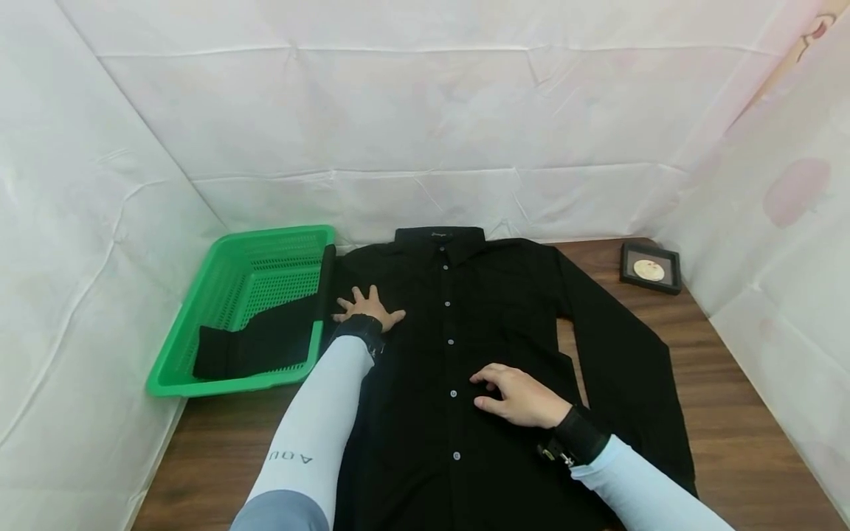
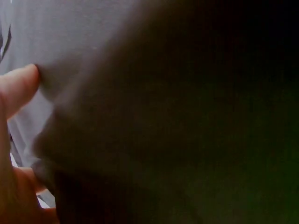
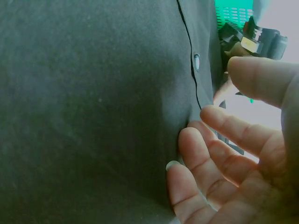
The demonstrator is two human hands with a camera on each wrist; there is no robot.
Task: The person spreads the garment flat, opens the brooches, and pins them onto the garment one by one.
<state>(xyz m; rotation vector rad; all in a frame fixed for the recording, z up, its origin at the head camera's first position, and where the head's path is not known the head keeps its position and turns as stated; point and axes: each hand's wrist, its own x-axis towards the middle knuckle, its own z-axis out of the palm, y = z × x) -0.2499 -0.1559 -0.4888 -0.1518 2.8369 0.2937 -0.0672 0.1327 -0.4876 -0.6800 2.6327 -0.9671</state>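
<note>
Broadly, white crumpled sheeting (image 1: pixel 425 110) walls in the scene on three sides, filling the top and both edges of the head view. Below it a dark brown wood-grain bench (image 1: pixel 730 383) takes up the lower half of the frame. Spread across the middle of the bench lies a black long-sleeved button-up shirt (image 1: pixel 465 310), front side up, buttoned, its collar toward the top centre and its placket of small pale buttons running down the middle. One sleeve stretches down the right side of the frame along the body of the shirt; the other sleeve reaches left and drapes into a green perforated plastic basket (image 1: pixel 219 310), which sits at the left centre of the frame, just beside the shirt's shoulder.

The left hand (image 1: pixel 367 304), in a pale sleeve with a black wrist strap, rests flat with fingers splayed on the shirt's chest area left of the placket, near the basket; it is released, gripping nothing. The right hand (image 1: pixel 521 396) lies on the shirt right of the placket, lower in the frame, fingers loosely bent with their tips touching the cloth, clasping nothing; the right wrist view shows its fingertips (image 3: pixel 191 144) just beside the button line.

A small black square frame with a pale round disc (image 1: pixel 651 268) lies at the upper right of the bench, well apart from both hands.
</note>
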